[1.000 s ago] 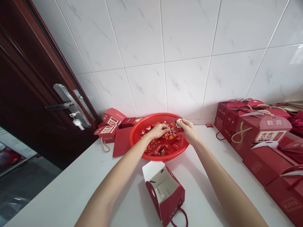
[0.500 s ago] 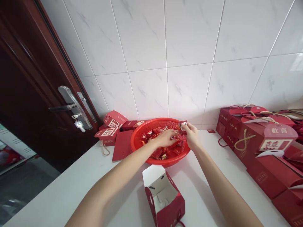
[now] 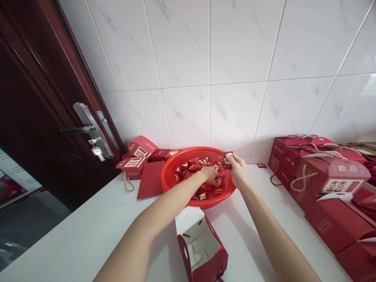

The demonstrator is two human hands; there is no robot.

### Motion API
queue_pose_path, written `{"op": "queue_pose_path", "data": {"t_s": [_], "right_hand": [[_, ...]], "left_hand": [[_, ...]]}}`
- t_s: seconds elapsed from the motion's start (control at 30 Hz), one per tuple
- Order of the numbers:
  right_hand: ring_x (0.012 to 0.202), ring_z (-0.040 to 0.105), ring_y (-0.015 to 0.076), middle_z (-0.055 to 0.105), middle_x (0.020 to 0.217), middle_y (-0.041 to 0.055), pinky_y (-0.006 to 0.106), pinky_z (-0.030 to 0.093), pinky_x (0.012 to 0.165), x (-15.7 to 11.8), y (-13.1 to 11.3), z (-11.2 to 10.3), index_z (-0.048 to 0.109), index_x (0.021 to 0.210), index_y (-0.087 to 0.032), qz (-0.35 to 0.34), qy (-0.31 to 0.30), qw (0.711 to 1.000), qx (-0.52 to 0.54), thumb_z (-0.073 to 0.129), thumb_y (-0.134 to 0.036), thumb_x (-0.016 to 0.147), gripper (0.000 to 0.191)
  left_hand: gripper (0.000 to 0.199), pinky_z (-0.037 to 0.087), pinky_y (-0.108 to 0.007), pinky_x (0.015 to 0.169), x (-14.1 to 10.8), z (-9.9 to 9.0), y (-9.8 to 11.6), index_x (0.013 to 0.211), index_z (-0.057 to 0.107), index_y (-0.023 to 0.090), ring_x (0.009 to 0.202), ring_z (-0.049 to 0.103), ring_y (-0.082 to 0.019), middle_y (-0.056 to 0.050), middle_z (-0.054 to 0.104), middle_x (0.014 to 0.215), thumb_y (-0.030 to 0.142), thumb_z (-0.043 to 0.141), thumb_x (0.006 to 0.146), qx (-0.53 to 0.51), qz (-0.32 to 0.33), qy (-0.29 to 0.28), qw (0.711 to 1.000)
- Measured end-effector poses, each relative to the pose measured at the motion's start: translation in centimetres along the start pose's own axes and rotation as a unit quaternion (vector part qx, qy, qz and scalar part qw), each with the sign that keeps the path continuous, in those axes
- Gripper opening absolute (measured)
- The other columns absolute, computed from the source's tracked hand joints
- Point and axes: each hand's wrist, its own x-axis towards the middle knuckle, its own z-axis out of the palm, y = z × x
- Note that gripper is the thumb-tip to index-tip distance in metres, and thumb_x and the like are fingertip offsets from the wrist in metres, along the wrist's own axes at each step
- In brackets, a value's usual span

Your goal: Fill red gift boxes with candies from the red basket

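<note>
A round red plastic basket (image 3: 173,188) holds many red-wrapped candies (image 3: 188,168). My left hand (image 3: 210,175) reaches down into it, fingers bent among the candies at the right side; whatever the fingertips hold is hidden. Over the basket's right rim, my right hand (image 3: 237,166) is closed on red candy packets (image 3: 226,158) with white round marks. In front of the basket stands an open red box (image 3: 202,250) with a white inside and its flaps up.
Closed red gift boxes (image 3: 311,168) with rope handles line the right side. Small red boxes (image 3: 135,160) and a flat red card (image 3: 151,180) lie left of the basket. A small red packet (image 3: 261,166) lies near the tiled wall. A dark door (image 3: 44,78) stands left.
My left hand has moved slightly right and deeper into the candies. My right hand keeps its packets over the rim. The view has shifted a little.
</note>
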Motion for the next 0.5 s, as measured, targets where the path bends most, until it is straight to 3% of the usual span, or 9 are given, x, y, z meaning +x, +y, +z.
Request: {"op": "queue_pose_path", "data": {"t_s": [0.13, 0.2, 0.3, 0.5], "right_hand": [[0.057, 0.06, 0.017, 0.061, 0.063, -0.003, 0.031, 0.051, 0.06, -0.2, 0.0, 0.0, 0.063, 0.07, -0.022, 0.004, 0.005, 1.0, 0.0, 0.082, -0.05, 0.061, 0.035], [0.059, 0.06, 0.017, 0.061, 0.063, -0.0031, 0.031, 0.05, 0.06, -0.2, -0.1, 0.0, 0.062, 0.07, -0.022, 0.003, 0.007, 1.0, -0.003, 0.081, -0.05, 0.061, 0.035], [0.059, 0.06, 0.0169, 0.06, 0.063, -0.0031, 0.03, 0.049, 0.059, -0.3, -0.1, 0.1, 0.062, 0.069, -0.022, 0.0, 0.006, 1.0, -0.006, 0.081, -0.05, 0.062, 0.035], [0.063, 0.063, 0.0189, 0.062, 0.066, -0.0016, 0.031, 0.051, 0.061, -0.3, -0.2, 0.1, 0.062, 0.069, -0.022, -0.003, 0.002, 1.0, -0.013, 0.081, -0.05, 0.061, 0.035]], "left_hand": [[0.024, 0.053, -0.029, 0.075, -0.7, -1.1, -1.2, 0.083, 0.077, 0.024, 0.087, 0.071, -0.026, -0.002, 0.077, 0.089, 0.032, 0.082, 0.061, -0.059, -0.003, -0.042, 0.997], [0.021, 0.052, -0.025, 0.07, -0.9, -1.3, -1.9, 0.081, 0.077, 0.024, 0.084, 0.071, -0.022, 0.0, 0.077, 0.088, 0.029, 0.08, 0.061, -0.095, -0.012, -0.042, 0.994], [0.017, 0.051, -0.022, 0.07, -0.8, -1.1, -2.7, 0.085, 0.076, 0.024, 0.086, 0.07, -0.019, 0.001, 0.077, 0.093, 0.022, 0.071, 0.068, -0.146, -0.036, 0.006, 0.989], [0.02, 0.051, -0.025, 0.076, -0.6, -0.9, -5.3, 0.084, 0.076, 0.023, 0.088, 0.07, -0.02, -0.002, 0.077, 0.095, 0.015, 0.063, 0.07, -0.209, -0.116, 0.151, 0.959]]}}
